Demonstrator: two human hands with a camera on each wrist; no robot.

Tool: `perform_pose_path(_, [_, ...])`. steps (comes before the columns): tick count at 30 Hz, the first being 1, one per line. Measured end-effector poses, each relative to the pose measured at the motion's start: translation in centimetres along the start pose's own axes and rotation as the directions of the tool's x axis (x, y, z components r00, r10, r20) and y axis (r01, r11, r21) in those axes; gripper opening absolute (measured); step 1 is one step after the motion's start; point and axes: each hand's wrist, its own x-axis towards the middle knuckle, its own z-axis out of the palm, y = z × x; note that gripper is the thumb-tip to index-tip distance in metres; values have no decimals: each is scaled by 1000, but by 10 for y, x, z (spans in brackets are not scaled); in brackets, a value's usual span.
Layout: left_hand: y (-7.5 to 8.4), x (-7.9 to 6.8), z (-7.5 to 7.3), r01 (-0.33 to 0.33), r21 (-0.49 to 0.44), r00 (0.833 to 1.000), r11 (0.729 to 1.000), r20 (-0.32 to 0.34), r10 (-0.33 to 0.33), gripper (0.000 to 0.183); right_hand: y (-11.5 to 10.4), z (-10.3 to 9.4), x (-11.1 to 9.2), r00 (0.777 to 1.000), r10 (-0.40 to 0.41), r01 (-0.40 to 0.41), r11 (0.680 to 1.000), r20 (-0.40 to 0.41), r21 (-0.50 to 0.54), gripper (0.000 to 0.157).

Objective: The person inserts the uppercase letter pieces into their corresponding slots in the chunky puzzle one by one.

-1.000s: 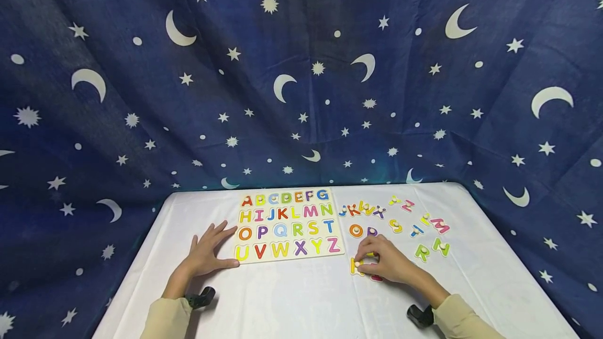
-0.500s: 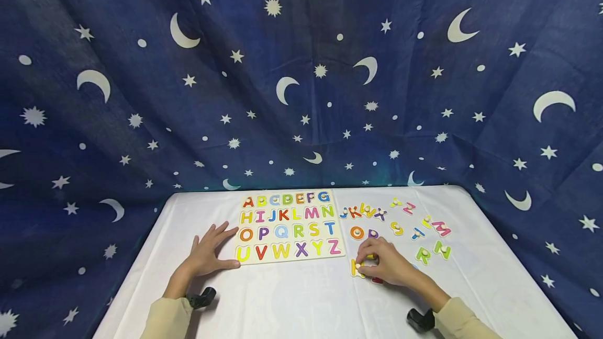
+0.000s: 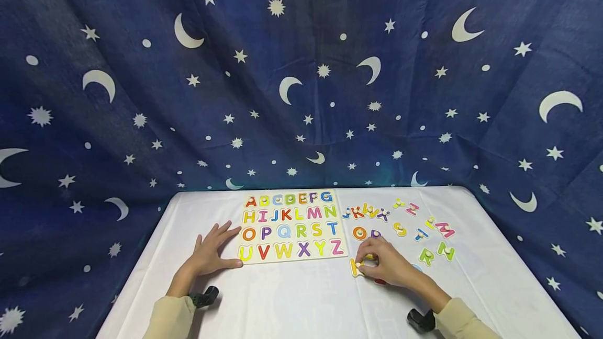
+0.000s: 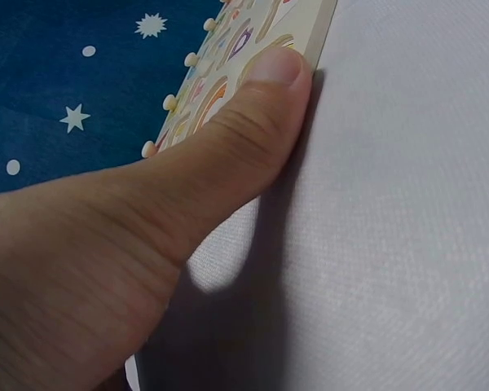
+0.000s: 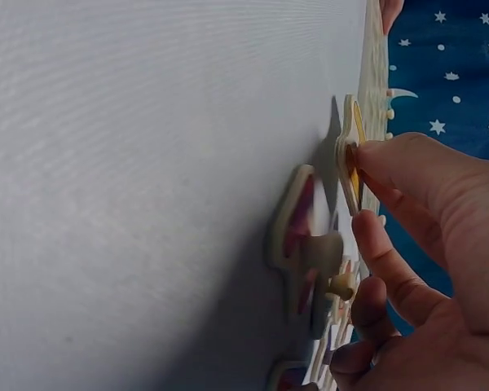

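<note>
My left hand (image 3: 210, 255) is spread at the left side of a cream alphabet puzzle board (image 3: 294, 261), its thumb on the board's front corner in the left wrist view. Pegged pieces A to G fill the board's top row; the rows below show printed letters without pegs. My right hand (image 3: 387, 263), right of the board, pinches the peg of a yellow-orange letter H puzzle piece (image 3: 354, 267) between thumb and fingers. In the right wrist view this piece (image 5: 347, 155) stands with its shadow on the cloth beside it. Part of it is hidden by the fingertips.
Loose pegged letters lie right of the board, among them an orange O (image 3: 360, 233), a yellow S (image 3: 399, 229), a green R (image 3: 426, 256) and a pink M (image 3: 445, 229). Others are partly under my right hand. A starry blue curtain (image 3: 301, 119) hangs behind the white-covered table.
My right hand, with the letter H piece pinched, has shifted slightly left relative to the loose letters. My left hand stays at the board. The head view has drifted a little.
</note>
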Motion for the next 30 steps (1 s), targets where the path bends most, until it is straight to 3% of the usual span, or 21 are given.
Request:
perform_pose_path(7, [0, 1, -2, -1, 4, 1000, 1000, -3, 1, 104, -8, -4, 13, 998, -56, 58, 997, -37, 56, 22])
perform_pose_path(14, [2, 1, -2, -12, -2, 1000, 1000, -6, 12, 103, -22, -4, 48, 998, -56, 58, 992, -22, 116, 18])
perform_pose_path(19, [2, 1, -4, -8, 7, 1000, 1000, -5, 8, 103, -37, 7, 79, 997, -68, 74, 982, -40, 171, 13])
perform_pose_path(30, [4, -3, -2, 6, -6, 1000, 1000, -3, -6, 103, -68, 42, 140, 986, -46, 86, 964, -160, 253, 12])
